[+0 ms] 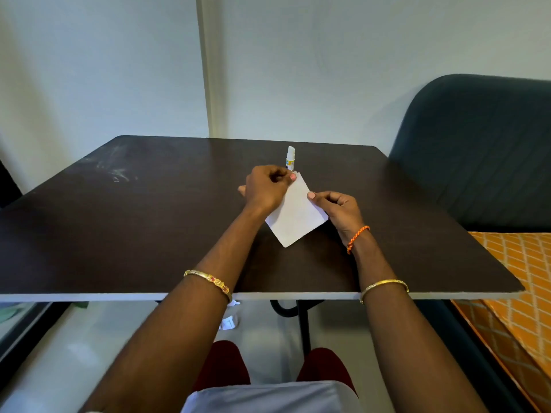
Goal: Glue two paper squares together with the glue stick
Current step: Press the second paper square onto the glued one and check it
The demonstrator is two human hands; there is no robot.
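Note:
White paper squares (295, 217) lie stacked and turned like a diamond on the dark table (149, 228), near its middle. My left hand (267, 187) pinches the stack's far corner between thumb and fingers. My right hand (337, 208) grips its right corner, thumb on top. How many sheets are in the stack I cannot tell; a second edge shows at the far corner. The glue stick (290, 158), white with a yellow and blue label, stands upright and capped just behind my left hand.
A dark blue chair back (477, 150) rises at the table's right. An orange patterned cloth (518, 293) lies at the lower right. White walls stand behind the table. A crumpled white scrap (228, 323) lies on the floor under the table.

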